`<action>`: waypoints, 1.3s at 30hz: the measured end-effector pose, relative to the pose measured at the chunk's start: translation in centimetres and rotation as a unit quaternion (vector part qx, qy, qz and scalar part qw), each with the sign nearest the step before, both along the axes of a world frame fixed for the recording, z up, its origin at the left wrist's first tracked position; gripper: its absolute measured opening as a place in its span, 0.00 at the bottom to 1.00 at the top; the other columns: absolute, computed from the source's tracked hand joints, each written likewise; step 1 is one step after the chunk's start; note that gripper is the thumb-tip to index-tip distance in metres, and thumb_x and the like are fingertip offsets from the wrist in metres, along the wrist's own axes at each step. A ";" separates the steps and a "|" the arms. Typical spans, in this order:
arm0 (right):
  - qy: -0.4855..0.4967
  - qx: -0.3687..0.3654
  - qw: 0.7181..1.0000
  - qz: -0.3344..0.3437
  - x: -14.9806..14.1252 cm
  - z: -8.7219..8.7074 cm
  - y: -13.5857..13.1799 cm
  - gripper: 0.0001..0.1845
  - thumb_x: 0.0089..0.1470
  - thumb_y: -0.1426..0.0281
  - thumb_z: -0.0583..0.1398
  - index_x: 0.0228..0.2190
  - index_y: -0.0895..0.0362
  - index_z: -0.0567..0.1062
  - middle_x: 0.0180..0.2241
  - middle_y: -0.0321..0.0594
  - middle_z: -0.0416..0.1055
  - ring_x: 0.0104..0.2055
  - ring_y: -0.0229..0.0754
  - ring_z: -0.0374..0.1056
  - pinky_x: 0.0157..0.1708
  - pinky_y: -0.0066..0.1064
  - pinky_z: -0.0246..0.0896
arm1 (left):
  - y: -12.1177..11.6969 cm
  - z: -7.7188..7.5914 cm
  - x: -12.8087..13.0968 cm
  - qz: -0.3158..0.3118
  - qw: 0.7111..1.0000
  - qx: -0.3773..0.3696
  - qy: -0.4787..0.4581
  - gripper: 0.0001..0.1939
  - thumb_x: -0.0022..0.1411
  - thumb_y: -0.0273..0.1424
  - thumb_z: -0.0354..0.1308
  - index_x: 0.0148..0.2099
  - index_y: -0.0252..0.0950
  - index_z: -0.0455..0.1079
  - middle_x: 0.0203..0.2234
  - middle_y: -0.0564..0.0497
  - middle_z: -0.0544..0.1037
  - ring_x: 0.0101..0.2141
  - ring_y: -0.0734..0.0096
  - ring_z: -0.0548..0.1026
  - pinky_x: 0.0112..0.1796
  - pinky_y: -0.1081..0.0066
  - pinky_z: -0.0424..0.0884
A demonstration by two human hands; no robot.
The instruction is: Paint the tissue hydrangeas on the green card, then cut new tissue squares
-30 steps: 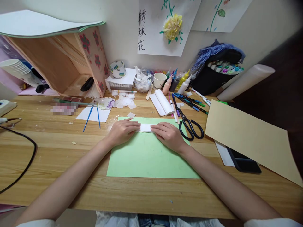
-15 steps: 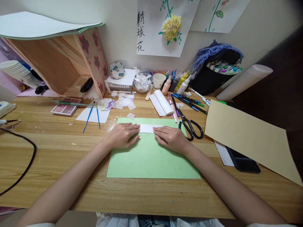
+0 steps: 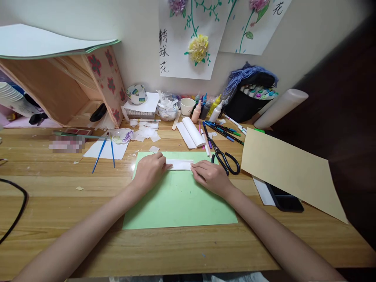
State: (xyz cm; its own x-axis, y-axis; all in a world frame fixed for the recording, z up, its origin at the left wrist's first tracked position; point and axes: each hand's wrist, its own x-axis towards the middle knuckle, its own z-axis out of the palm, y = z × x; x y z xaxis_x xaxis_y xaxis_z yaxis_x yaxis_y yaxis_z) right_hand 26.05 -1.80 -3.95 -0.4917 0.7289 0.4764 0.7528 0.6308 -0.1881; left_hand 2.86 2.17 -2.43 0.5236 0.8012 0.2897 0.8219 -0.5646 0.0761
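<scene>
A folded white paper strip (image 3: 179,165) lies across the upper part of a light green sheet (image 3: 182,203). My left hand (image 3: 151,169) has its fingers curled, with thumb and fingertips pinching the strip's left end. At the right end, my right hand (image 3: 210,177) holds the strip between thumb and bunched fingers. The middle of the strip shows between the two hands; both ends are hidden by fingers. Black-handled scissors (image 3: 225,160) lie just beyond my right hand, partly over the green sheet's corner.
Behind the sheet are a roll of white paper (image 3: 192,131), several pens (image 3: 225,131), paint bottles (image 3: 216,111) and a paper cup (image 3: 187,106). Two blue brushes (image 3: 100,156) lie left. A tan sheet (image 3: 290,172) covers part of a phone (image 3: 284,201) on the right.
My left hand has gone from flat fingers on the strip to a curled pinch. The right fingers have drawn together on its end. The view has shifted slightly.
</scene>
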 end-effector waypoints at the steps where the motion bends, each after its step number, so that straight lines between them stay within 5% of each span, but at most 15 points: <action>1: 0.005 0.000 1.000 -0.002 0.0 0.0 0.0 0.10 0.56 0.75 0.55 0.30 0.58 0.77 0.32 0.44 0.79 0.35 0.44 0.74 0.35 0.35 0.70 | 0.4 0.2 0.6 0.000 0.999 -0.017 -0.029 0.16 0.62 0.42 0.52 0.30 0.35 0.69 0.28 0.47 0.76 0.27 0.64 0.73 0.25 0.68 0.62; 4: 0.023 -0.011 1.000 -0.005 0.0 -0.2 0.0 0.10 0.56 0.75 0.55 0.31 0.57 0.76 0.33 0.45 0.78 0.37 0.44 0.73 0.36 0.36 0.69 | 1.9 0.5 2.4 -0.029 0.994 -0.053 -0.088 0.15 0.62 0.43 0.52 0.38 0.36 0.68 0.34 0.46 0.76 0.35 0.61 0.73 0.31 0.66 0.63; 11: 0.124 -0.083 0.988 -0.042 -0.1 -0.5 0.4 0.06 0.56 0.72 0.57 0.37 0.56 0.73 0.40 0.45 0.73 0.44 0.44 0.70 0.42 0.37 0.68 | 2.9 -0.4 4.0 -0.054 0.987 -0.140 -0.053 0.17 0.57 0.44 0.58 0.36 0.34 0.66 0.31 0.46 0.76 0.33 0.59 0.71 0.32 0.65 0.62; 16: 0.173 -0.120 0.976 -0.060 -0.6 -0.4 1.1 0.21 0.53 0.70 0.60 0.50 0.54 0.66 0.49 0.47 0.69 0.53 0.47 0.64 0.51 0.44 0.63 | 2.7 -0.6 3.6 -0.124 0.987 -0.094 -0.048 0.15 0.62 0.43 0.52 0.33 0.35 0.67 0.27 0.47 0.74 0.31 0.62 0.69 0.30 0.67 0.59; 21: 0.186 -0.172 0.967 -0.041 -0.8 0.5 0.9 0.07 0.55 0.71 0.59 0.38 0.55 0.73 0.36 0.41 0.75 0.41 0.44 0.69 0.40 0.37 0.67 | 2.4 0.5 3.9 -0.179 0.983 -0.027 -0.026 0.16 0.65 0.41 0.48 0.31 0.36 0.68 0.26 0.48 0.73 0.30 0.65 0.69 0.30 0.68 0.59; 25: 0.215 -0.186 0.958 -0.028 -0.7 1.2 0.6 0.04 0.56 0.72 0.57 0.33 0.55 0.73 0.32 0.39 0.73 0.35 0.40 0.70 0.35 0.31 0.66 | 2.4 1.0 3.7 -0.178 0.982 -0.063 -0.019 0.17 0.62 0.46 0.50 0.34 0.36 0.68 0.23 0.50 0.73 0.26 0.65 0.69 0.26 0.69 0.56; 28: 0.210 -0.166 0.963 -0.008 -0.4 1.3 0.4 0.05 0.56 0.74 0.57 0.33 0.56 0.73 0.31 0.39 0.73 0.35 0.40 0.69 0.35 0.31 0.65 | 2.7 1.0 3.2 -0.188 0.978 -0.088 -0.021 0.20 0.57 0.48 0.55 0.40 0.35 0.68 0.28 0.48 0.75 0.30 0.63 0.71 0.28 0.69 0.59; 32: 0.179 -0.085 0.980 0.010 0.1 1.0 0.2 0.05 0.57 0.74 0.56 0.35 0.56 0.72 0.31 0.41 0.73 0.36 0.41 0.69 0.36 0.33 0.65 | 3.1 1.6 2.8 -0.219 0.974 -0.064 0.017 0.16 0.61 0.43 0.53 0.31 0.36 0.69 0.26 0.49 0.74 0.30 0.65 0.70 0.32 0.67 0.61; 39: 0.133 -0.008 0.991 0.009 1.0 0.5 0.2 0.07 0.57 0.76 0.54 0.32 0.55 0.71 0.31 0.41 0.75 0.35 0.42 0.70 0.35 0.34 0.64 | 2.7 2.1 2.7 -0.230 0.966 0.110 0.047 0.11 0.65 0.32 0.50 0.31 0.35 0.68 0.28 0.48 0.72 0.30 0.66 0.67 0.29 0.68 0.58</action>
